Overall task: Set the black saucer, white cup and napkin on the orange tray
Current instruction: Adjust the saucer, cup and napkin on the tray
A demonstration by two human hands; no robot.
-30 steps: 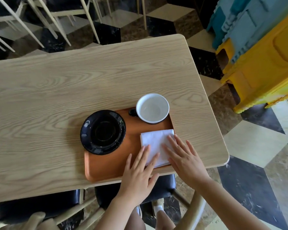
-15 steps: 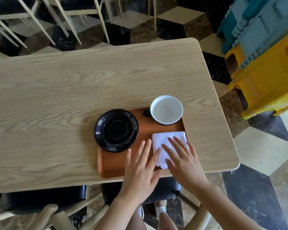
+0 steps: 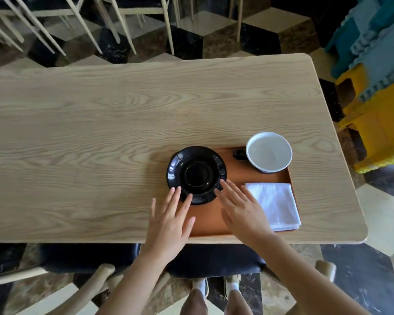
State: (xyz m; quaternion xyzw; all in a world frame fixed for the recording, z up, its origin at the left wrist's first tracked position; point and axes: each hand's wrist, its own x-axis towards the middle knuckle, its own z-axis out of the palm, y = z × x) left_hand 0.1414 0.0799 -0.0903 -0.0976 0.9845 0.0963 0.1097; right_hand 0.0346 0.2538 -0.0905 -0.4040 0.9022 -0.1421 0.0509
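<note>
While both our hands reach toward the black saucer (image 3: 197,175), nothing is gripped yet. Our left hand (image 3: 168,220) is open and flat, fingers spread, its fingertips (image 3: 177,191) at the saucer's near left rim; whether they touch it or only hover over it we cannot tell. Our right hand (image 3: 241,211) is open too, palm down over the orange tray (image 3: 210,220), with its longest fingertip at the saucer's near right rim.

The saucer sits at the tray's left end, its left edge hanging out past the tray over the tabletop (image 3: 100,123). At the tray's far right corner stands the white cup (image 3: 269,152), upright and showing nothing inside, with its dark handle (image 3: 239,154) pointing left toward the saucer. On the tray's near right part lies the folded white napkin (image 3: 274,205), just beside our right hand and apart from the cup. The tray rests along the near edge of the tabletop, toward its right end.
</note>
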